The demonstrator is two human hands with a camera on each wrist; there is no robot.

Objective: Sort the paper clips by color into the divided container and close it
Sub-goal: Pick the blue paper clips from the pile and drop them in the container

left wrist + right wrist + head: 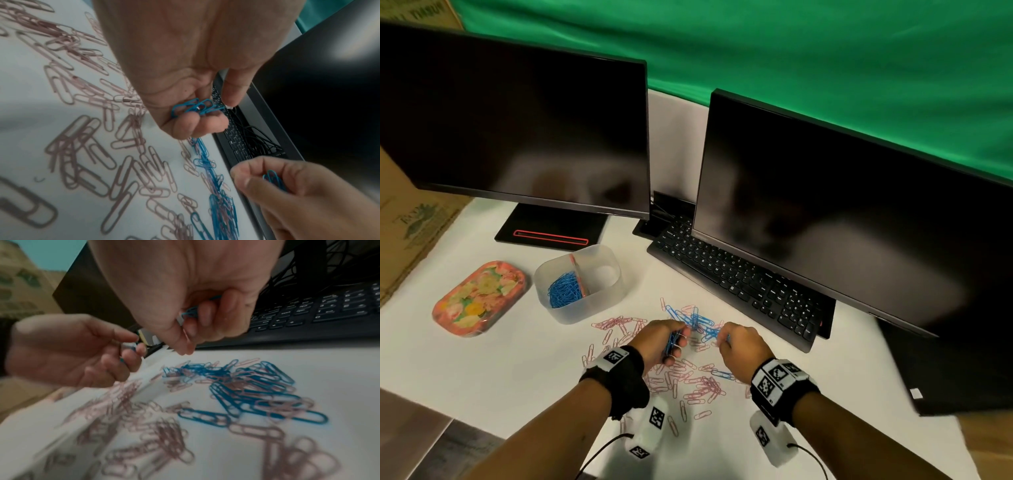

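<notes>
Both hands pinch blue clips over the scattered pile.

My left hand (657,342) curls around a bunch of blue paper clips (197,107); my right hand (743,346) pinches a few more. Beneath them pink paper clips (688,380) cover the white table (482,370). Farther left, the divided container (580,284) holds blue clips in 1 compartment, its floral lid (479,298) alongside.

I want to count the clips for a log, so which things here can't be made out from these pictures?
- Blue clips in the left hand: head view, curled fingers cover most of the bunch; no count.
- Blue clips in the right hand: right wrist view, only a sliver shows inside the grip.
- Pink clips: right wrist view, blurred together.
- Divided container: head view, its right compartment is too hazy to judge.
- Lid: underside hidden.
</notes>
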